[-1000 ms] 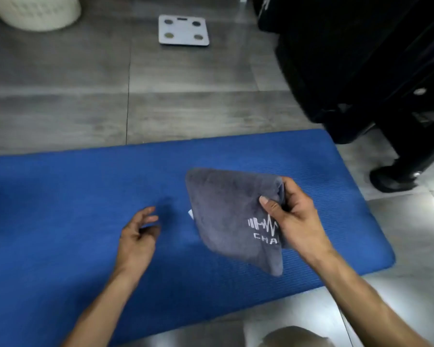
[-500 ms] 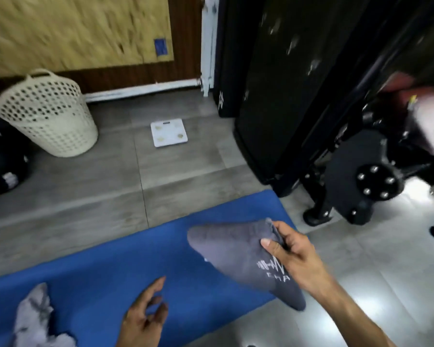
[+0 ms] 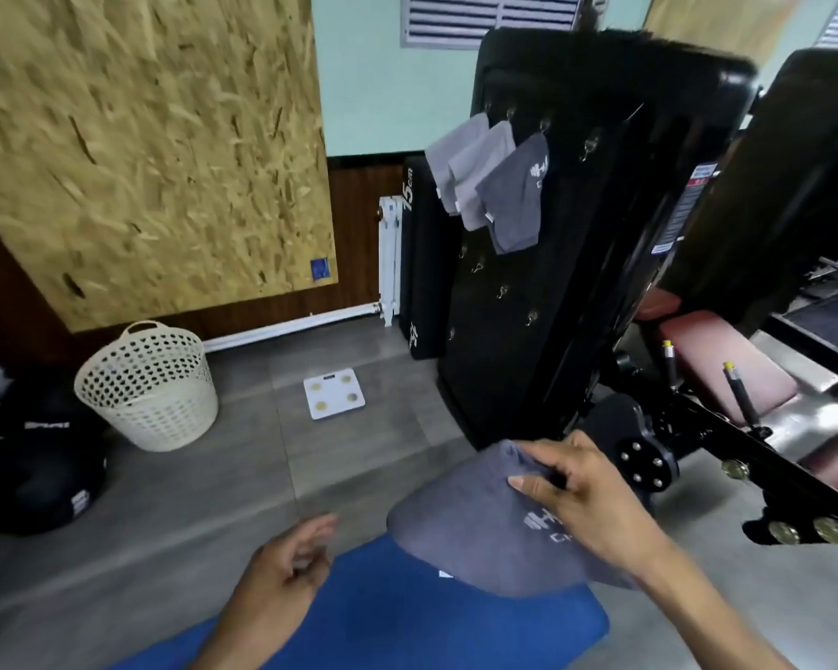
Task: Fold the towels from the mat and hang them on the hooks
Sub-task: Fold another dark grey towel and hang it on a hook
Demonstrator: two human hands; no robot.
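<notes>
My right hand [image 3: 584,495] pinches the top corner of a folded dark grey towel [image 3: 465,529] with white lettering and holds it above the right end of the blue mat [image 3: 407,626]. My left hand [image 3: 281,582] hovers over the mat with loosely curled fingers and holds nothing. Three folded grey towels [image 3: 492,181] hang side by side from the top row of hooks on a tall black panel [image 3: 528,331]. One bare hook [image 3: 590,146] shows right of them, and several more bare hooks [image 3: 503,291] sit lower down.
A cream laundry basket [image 3: 148,386] stands on the grey tiled floor at left, with a white bathroom scale [image 3: 334,393] beside the panel's base. Black gym machinery with red pads [image 3: 726,374] fills the right. Dark bags [image 3: 35,471] lie at far left.
The view has tilted up from the mat to the panel with hooks. My right hand has lifted the folded towel off the mat toward the panel. My left hand stays low and empty.
</notes>
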